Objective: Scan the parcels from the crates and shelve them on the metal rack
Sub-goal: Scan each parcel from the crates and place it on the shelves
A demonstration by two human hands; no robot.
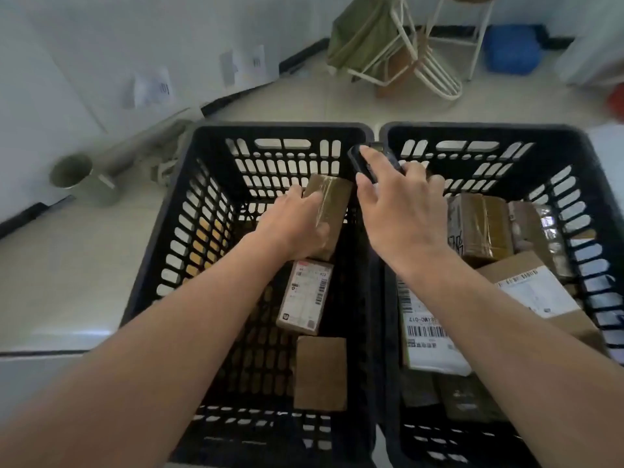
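Two black plastic crates stand side by side on the floor, the left crate (209, 184) and the right crate (574, 197). My left hand (293, 224) grips a small taped brown parcel (332, 201) above the left crate. My right hand (401, 211) holds a black handheld scanner (363, 163) just over the divide between the crates. In the left crate lie a labelled parcel (305, 295) and a plain brown parcel (320, 373). The right crate holds several parcels, among them a taped brown box (483, 228) and a white-labelled packet (429, 336).
A grey metal pipe with a cup-shaped end (84, 177) lies on the floor at left. White wire stools (422, 62) with a green cloth stand by the far wall, next to a blue bag (513, 49). Paper labels are stuck on the left wall.
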